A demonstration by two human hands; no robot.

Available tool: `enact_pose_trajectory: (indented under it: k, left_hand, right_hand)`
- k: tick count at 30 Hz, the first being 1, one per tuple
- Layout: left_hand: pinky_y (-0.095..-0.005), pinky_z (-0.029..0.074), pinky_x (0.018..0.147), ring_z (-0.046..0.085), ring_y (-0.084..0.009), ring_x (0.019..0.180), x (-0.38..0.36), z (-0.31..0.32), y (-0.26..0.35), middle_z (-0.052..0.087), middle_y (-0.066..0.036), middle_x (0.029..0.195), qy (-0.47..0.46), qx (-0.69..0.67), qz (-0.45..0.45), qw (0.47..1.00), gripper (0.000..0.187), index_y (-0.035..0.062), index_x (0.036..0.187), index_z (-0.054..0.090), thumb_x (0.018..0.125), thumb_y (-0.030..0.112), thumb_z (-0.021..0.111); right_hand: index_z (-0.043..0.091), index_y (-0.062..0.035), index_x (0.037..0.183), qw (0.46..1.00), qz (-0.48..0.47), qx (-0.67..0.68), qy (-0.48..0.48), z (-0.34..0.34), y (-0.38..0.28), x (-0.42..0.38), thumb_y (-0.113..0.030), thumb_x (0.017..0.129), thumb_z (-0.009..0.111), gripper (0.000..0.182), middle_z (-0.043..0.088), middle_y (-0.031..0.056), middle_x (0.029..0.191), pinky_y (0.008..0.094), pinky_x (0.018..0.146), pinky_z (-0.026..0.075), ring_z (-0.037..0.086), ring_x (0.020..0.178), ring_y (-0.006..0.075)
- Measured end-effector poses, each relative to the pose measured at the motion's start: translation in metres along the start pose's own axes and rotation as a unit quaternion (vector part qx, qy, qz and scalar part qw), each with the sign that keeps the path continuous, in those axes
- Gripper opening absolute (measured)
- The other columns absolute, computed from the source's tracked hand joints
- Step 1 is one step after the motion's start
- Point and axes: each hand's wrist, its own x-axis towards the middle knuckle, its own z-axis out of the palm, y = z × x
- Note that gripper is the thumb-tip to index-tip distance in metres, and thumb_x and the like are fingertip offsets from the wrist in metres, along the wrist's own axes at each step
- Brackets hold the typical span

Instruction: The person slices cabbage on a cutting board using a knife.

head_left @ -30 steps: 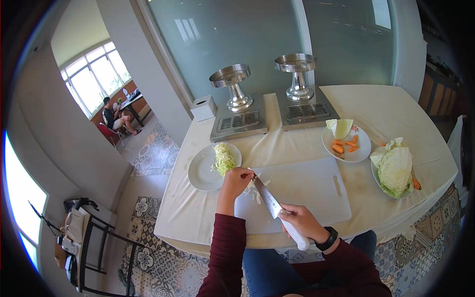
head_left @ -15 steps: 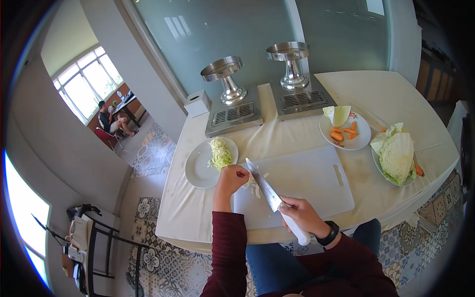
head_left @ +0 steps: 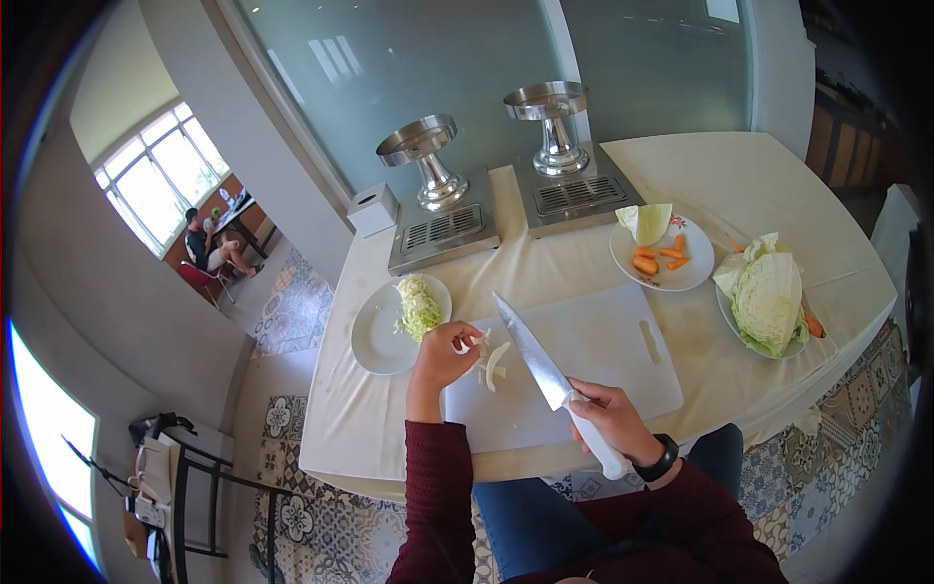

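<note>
Pale cabbage strips lie loose on the board; left hand pinches them, right hand grips the knife beside them.

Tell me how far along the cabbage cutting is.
Done: a pile of shredded cabbage lies on the left plate. In hand: the left hand touches cut cabbage pieces on the cutting board; the right hand holds the knife lifted. Left: the half cabbage and the carrots look uncut.
</note>
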Motion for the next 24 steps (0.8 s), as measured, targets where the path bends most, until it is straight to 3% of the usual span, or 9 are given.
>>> enact_pose_trajectory:
  k: [5, 10, 14, 17, 20, 24]
  left_hand:
    - [-0.0297, 0.048, 0.063, 0.057, -0.0151, 0.066, -0.004, 0.006, 0.008, 0.064, -0.004, 0.071, -0.060, 0.075, 0.042, 0.995, 0.018, 0.0058, 0.086, 0.076, 0.071, 0.014, 0.082]
    - [-0.0313, 0.049, 0.063, 0.060, -0.0179, 0.067, -0.005, 0.009, 0.013, 0.065, -0.007, 0.072, -0.054, 0.050, -0.002, 0.997, 0.017, 0.0054, 0.080, 0.075, 0.069, 0.016, 0.083]
    - [-0.0319, 0.049, 0.063, 0.061, -0.0187, 0.068, -0.004, 0.011, 0.017, 0.066, -0.008, 0.074, -0.082, 0.078, -0.011, 0.994, 0.021, 0.0038, 0.080, 0.074, 0.068, 0.018, 0.084]
    - [-0.0318, 0.049, 0.064, 0.062, -0.0192, 0.069, -0.006, 0.014, 0.030, 0.066, -0.008, 0.073, -0.113, 0.096, 0.002, 0.989, 0.022, 0.0030, 0.077, 0.073, 0.068, 0.019, 0.084]
    - [-0.0362, 0.052, 0.067, 0.064, -0.0257, 0.072, -0.007, 0.023, 0.029, 0.067, -0.010, 0.076, -0.123, 0.070, 0.053, 0.989, 0.024, 0.0030, 0.078, 0.070, 0.069, 0.021, 0.082]
    - [-0.0349, 0.052, 0.067, 0.064, -0.0248, 0.074, -0.005, 0.039, 0.053, 0.067, -0.008, 0.079, -0.039, 0.052, 0.106, 0.992, 0.019, 0.0030, 0.082, 0.067, 0.073, 0.013, 0.080]
  right_hand:
    - [0.047, 0.0010, 0.145, 0.998, -0.037, 0.031, 0.043, -0.044, -0.009, -0.021, -0.013, 0.100, 0.058, 0.049, 0.063, 0.0079, 0.077, 0.0275, 0.050, 0.051, 0.061, 0.061, 0.0124]
    - [0.043, -0.0005, 0.148, 0.988, -0.064, 0.035, 0.139, -0.089, -0.020, -0.031, -0.012, 0.099, 0.056, 0.052, 0.063, 0.0073, 0.078, 0.0263, 0.046, 0.050, 0.061, 0.062, 0.0127]
    - [0.046, -0.0017, 0.147, 0.987, -0.088, 0.096, 0.096, -0.106, -0.016, -0.032, -0.013, 0.100, 0.054, 0.049, 0.063, 0.0057, 0.079, 0.0253, 0.047, 0.051, 0.061, 0.060, 0.0115]
    - [0.046, -0.0019, 0.147, 0.988, -0.081, 0.050, 0.121, -0.096, -0.015, -0.031, -0.013, 0.100, 0.053, 0.049, 0.062, 0.0054, 0.076, 0.0250, 0.047, 0.050, 0.060, 0.059, 0.0113]
    - [0.046, -0.0029, 0.147, 0.989, -0.077, 0.049, 0.115, -0.098, -0.014, -0.031, -0.013, 0.100, 0.053, 0.048, 0.061, 0.0049, 0.074, 0.0253, 0.048, 0.051, 0.060, 0.060, 0.0112]
    - [0.045, -0.0033, 0.148, 0.990, -0.071, 0.050, 0.113, -0.098, -0.014, -0.030, -0.014, 0.101, 0.053, 0.049, 0.061, 0.0056, 0.075, 0.0255, 0.048, 0.050, 0.060, 0.059, 0.0114]
